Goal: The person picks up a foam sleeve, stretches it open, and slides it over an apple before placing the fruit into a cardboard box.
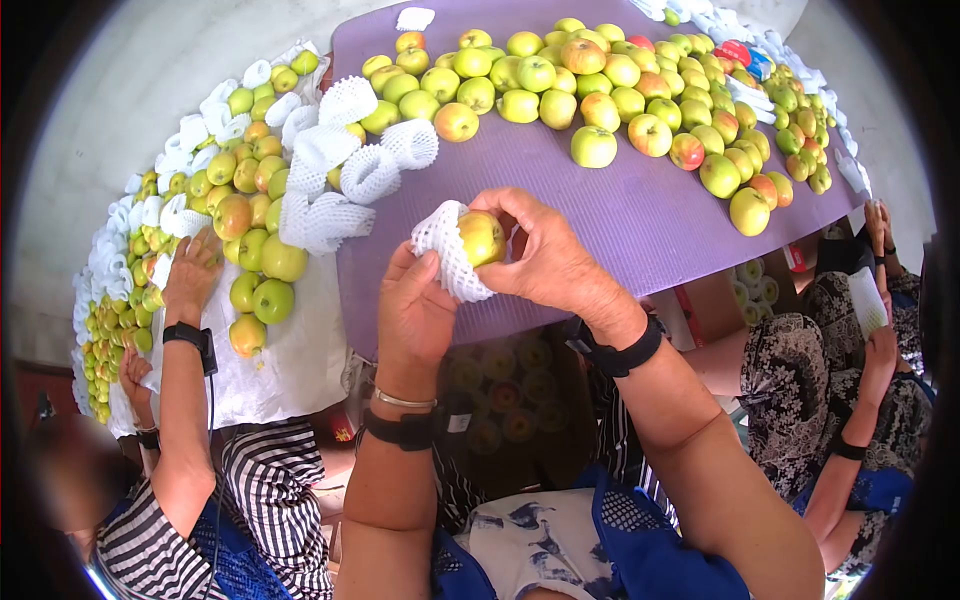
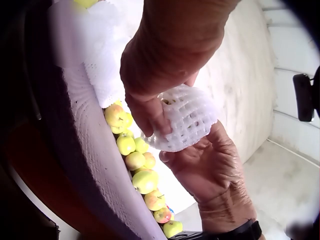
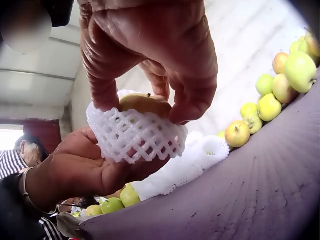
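Note:
A yellow-green apple (image 1: 482, 238) sits partly inside a white foam net sleeve (image 1: 441, 240), held up over the near edge of the purple mat. My left hand (image 1: 415, 315) holds the sleeve from the left, thumb on its outside. From the other side my right hand (image 1: 550, 262) grips the apple's bare end between thumb and fingers. The right wrist view shows the apple's stem (image 3: 148, 95) facing up, with the netting (image 3: 142, 137) round its lower part and the left palm beneath. In the left wrist view the netting (image 2: 187, 120) hides most of the fruit.
Many loose apples (image 1: 594, 146) lie along the far side of the purple mat (image 1: 500, 190). Empty foam sleeves (image 1: 325, 220) pile up at its left, next to more apples on white cloth. A box of netted apples (image 1: 505, 395) stands below. Other people sit at both sides.

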Demonstrator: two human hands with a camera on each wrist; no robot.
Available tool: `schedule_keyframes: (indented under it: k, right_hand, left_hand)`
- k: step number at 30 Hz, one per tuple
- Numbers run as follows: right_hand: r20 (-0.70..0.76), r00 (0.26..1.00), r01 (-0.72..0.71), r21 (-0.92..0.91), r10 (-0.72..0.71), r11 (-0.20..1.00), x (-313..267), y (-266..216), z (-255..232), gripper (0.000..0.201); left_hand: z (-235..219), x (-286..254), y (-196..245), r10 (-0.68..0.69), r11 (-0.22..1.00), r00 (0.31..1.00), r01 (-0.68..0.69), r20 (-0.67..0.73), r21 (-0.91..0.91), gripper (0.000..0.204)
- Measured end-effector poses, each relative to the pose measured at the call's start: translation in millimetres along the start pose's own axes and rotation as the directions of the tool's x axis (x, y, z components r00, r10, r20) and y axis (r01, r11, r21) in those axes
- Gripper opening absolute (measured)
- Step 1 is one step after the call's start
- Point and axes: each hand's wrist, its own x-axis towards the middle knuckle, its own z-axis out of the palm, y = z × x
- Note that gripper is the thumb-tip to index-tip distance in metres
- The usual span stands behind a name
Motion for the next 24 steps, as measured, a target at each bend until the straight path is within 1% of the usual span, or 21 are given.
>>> schedule_keyframes:
  k: [2,3,5,8,10,11,14,15,17,18,20,22,24]
  right_hand:
    - [0.0,0.999,-0.035,0.008,0.035,0.999,0,-2,0,0.046]
    - [-0.001,0.999,-0.053,0.012,0.053,0.999,0,-3,1,0.047]
    - [-0.014,1.0,-0.026,-0.017,0.025,1.0,0,0,2,0.046]
    - [-0.001,1.0,0.019,-0.039,-0.019,0.999,1,4,4,0.045]
    - [0.007,0.999,0.046,-0.039,-0.046,0.998,1,5,6,0.043]
    - [0.004,0.998,0.057,-0.036,-0.057,0.998,1,5,6,0.043]
    - [-0.018,0.998,0.054,-0.061,-0.055,0.997,2,3,8,0.042]
    - [-0.028,0.998,0.048,-0.074,-0.05,0.996,2,3,8,0.042]
    - [-0.012,0.998,-0.065,0.041,0.066,0.997,0,-6,5,0.04]
    - [0.002,0.993,-0.121,0.099,0.121,0.988,-1,-9,4,0.04]
    - [-0.013,0.999,0.044,0.103,-0.042,0.994,1,-7,-3,0.037]
    - [-0.03,0.981,0.195,0.076,-0.194,0.978,3,-5,-5,0.034]
    - [-0.045,0.944,0.328,0.016,-0.327,0.944,2,0,-3,0.031]
  left_hand:
    - [5,-1,1,-0.04,0.999,0.999,0.041,0.015,-0.03,0.039]
    - [6,-1,1,-0.017,1.0,1.0,0.017,-0.013,0.021,0.041]
    - [8,-2,1,0.036,0.992,0.997,-0.027,-0.065,0.127,0.045]
    - [9,-1,4,0.155,0.924,0.988,-0.146,0.003,0.353,0.05]
    - [3,2,7,0.031,0.98,0.994,-0.052,0.105,0.194,0.052]
    - [1,2,8,-0.024,0.993,0.986,0.004,0.164,0.117,0.053]
    - [9,-2,7,-0.07,0.991,0.976,0.092,0.206,-0.101,0.052]
    - [10,-3,6,-0.05,0.997,0.979,0.059,0.2,-0.04,0.052]
    - [11,-4,4,-0.005,0.996,0.981,-0.012,0.192,0.083,0.052]
    - [10,-3,3,0.0,1.0,0.986,-0.003,0.165,0.017,0.051]
    - [8,0,2,0.008,0.993,0.994,0.005,0.113,-0.116,0.051]
    - [8,1,3,-0.001,0.986,0.992,0.023,0.129,-0.167,0.05]
    - [8,3,2,-0.002,0.979,0.991,0.03,0.134,-0.204,0.048]
